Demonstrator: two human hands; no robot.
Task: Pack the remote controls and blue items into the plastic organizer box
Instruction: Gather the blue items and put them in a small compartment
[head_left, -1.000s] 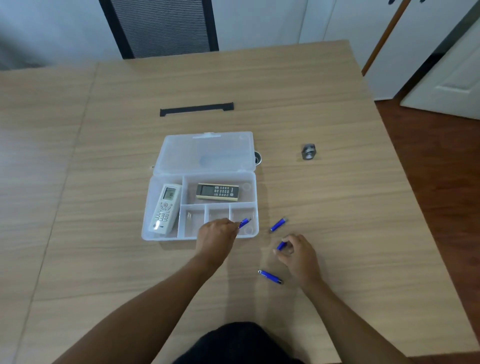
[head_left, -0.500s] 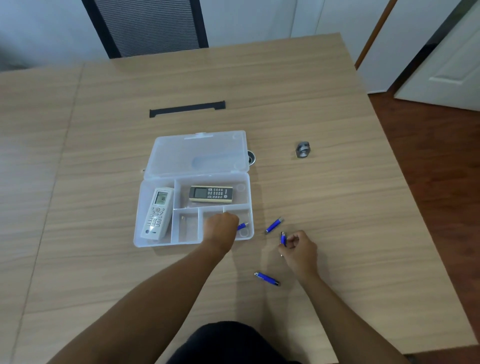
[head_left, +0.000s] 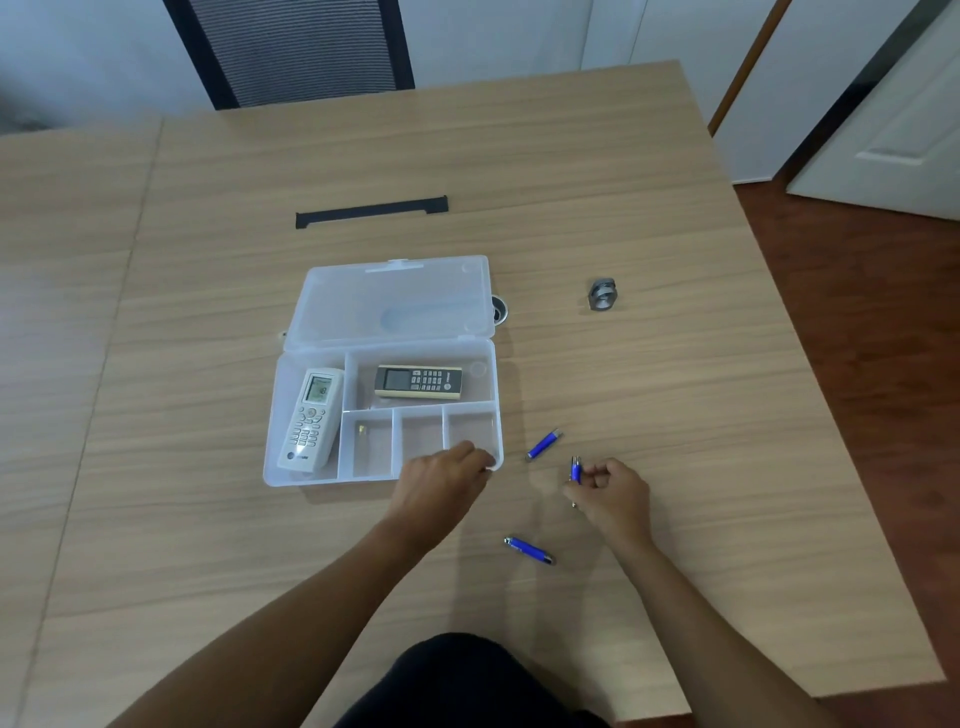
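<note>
Sitting mid-desk, the open organizer box (head_left: 291, 415) holds a white remote (head_left: 311, 420) and dark remote (head_left: 418, 382). Her left hand (head_left: 441, 486), fingers curled, grip unclear, touches its near-right corner. Two blue items (head_left: 543, 445) lie loose; the right hand (head_left: 613, 493) pinches a third upright.

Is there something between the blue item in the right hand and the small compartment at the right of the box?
Only the left hand is in the way, over the box's near right corner. The right hand holds the blue item; the table between is bare.
</note>
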